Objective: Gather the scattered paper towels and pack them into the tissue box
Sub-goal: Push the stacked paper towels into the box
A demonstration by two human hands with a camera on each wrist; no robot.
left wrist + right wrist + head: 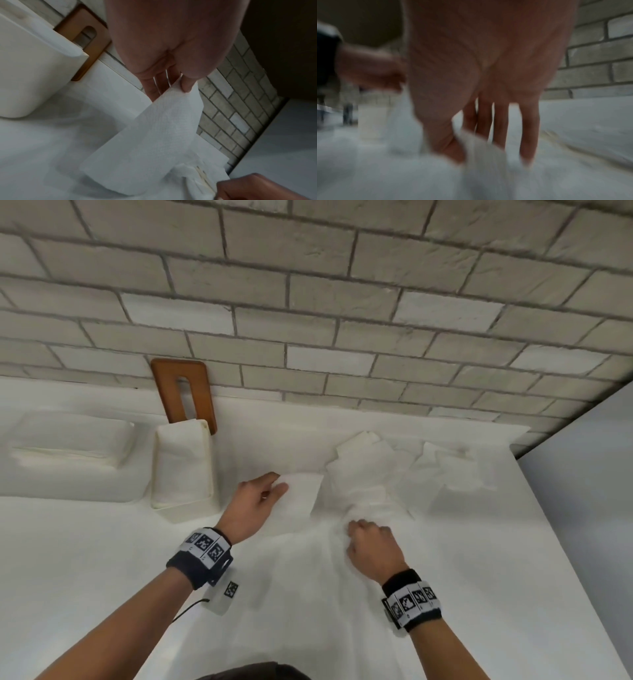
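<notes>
On the white table, my left hand (279, 483) pinches the corner of a flat white paper towel (299, 494) between thumb and fingers. The left wrist view shows the same hand (171, 90) lifting that paper towel (163, 135) by the corner. My right hand (358, 529) grips a bunched heap of paper towels (363, 491) at its near end. The blurred right wrist view has this hand (476, 148) with a fold of towel (481, 147) between thumb and fingers. The cream tissue box (181, 470) stands open to the left of my left hand, with towels inside.
The box's wooden lid (185, 392) leans against the brick wall behind it. A wrapped pack of tissues (72, 443) lies at far left. More loose towels (455, 470) lie at the right, near the table's right edge (548, 525).
</notes>
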